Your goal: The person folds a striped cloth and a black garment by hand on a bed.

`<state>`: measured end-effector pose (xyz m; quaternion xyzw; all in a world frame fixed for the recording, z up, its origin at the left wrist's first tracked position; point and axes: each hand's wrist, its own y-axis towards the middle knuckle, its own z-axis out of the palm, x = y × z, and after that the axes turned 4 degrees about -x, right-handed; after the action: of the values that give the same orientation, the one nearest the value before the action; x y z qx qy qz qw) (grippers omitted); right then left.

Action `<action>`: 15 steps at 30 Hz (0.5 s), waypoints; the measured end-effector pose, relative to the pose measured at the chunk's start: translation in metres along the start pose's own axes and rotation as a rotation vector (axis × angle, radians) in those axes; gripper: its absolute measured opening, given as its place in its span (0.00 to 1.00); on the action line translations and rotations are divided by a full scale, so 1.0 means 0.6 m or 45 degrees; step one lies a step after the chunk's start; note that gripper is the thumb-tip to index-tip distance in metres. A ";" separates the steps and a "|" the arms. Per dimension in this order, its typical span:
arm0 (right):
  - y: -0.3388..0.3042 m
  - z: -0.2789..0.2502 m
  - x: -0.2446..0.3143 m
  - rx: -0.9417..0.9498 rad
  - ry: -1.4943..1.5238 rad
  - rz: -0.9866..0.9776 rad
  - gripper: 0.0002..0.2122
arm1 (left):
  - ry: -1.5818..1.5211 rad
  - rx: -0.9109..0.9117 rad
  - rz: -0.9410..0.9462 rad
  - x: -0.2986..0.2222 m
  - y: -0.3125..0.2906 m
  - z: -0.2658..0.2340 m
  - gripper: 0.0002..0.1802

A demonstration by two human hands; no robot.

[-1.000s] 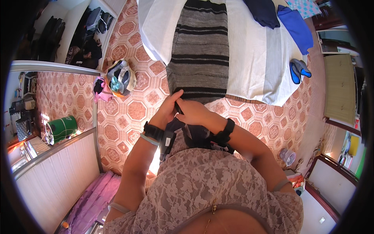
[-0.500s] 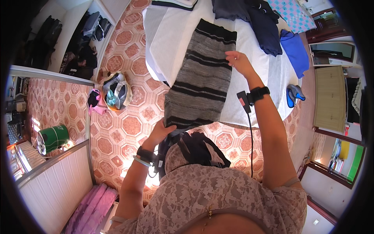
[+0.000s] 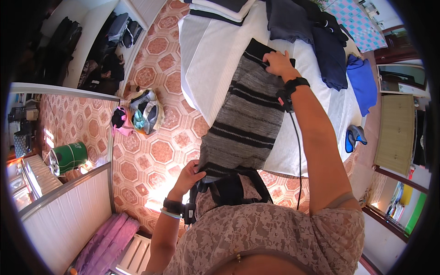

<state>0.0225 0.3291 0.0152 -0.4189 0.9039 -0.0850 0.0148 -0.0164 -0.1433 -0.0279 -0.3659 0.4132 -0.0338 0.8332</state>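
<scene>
A person stands at a white-sheeted bed (image 3: 211, 59) with a grey knitted garment banded in black stripes (image 3: 250, 114) stretched lengthwise across the mattress, its near end hanging off the bed's edge toward the body. The right hand (image 3: 277, 63), arm extended, presses on the garment's far end, fingers curled over the fabric at a black band; a black wrist strap (image 3: 293, 87) with a thin black cable (image 3: 299, 151) trails back along the forearm. The left hand (image 3: 190, 174), close to the torso, pinches the near hem, fingers closed on the cloth; it wears a black band and a pale bangle. Dark folded clothing (image 3: 316, 32) lies piled at the far side of the bed, beside a bright blue folded cloth (image 3: 362, 80). On the patterned orange floor tiles (image 3: 156, 156) sits a heap of shoes (image 3: 144, 114). A green cylindrical container with a white label (image 3: 68, 156) stands at left.
</scene>
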 end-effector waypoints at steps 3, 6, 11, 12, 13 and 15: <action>-0.010 -0.013 -0.026 -0.044 -0.039 -0.195 0.08 | 0.081 0.006 -0.037 -0.033 0.004 0.019 0.18; -0.056 -0.027 -0.039 -0.408 0.097 -0.467 0.08 | 0.276 0.022 -0.054 -0.022 0.011 0.002 0.17; -0.119 -0.023 -0.077 0.087 0.502 -0.092 0.16 | 0.221 -0.050 -0.075 -0.018 0.020 0.002 0.16; -0.117 -0.024 -0.084 0.086 0.502 -0.084 0.16 | 0.224 -0.043 -0.078 -0.016 0.025 -0.004 0.16; -0.111 -0.025 -0.087 0.090 0.508 -0.107 0.22 | 0.287 -0.075 -0.126 -0.013 0.026 -0.009 0.14; -0.091 -0.020 -0.101 0.107 0.452 -0.181 0.30 | 0.443 -0.128 -0.145 -0.015 0.023 -0.009 0.13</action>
<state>0.1020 0.3419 0.0333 -0.4592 0.8561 -0.1961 -0.1336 -0.0294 -0.1330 -0.0328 -0.4185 0.5307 -0.1231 0.7266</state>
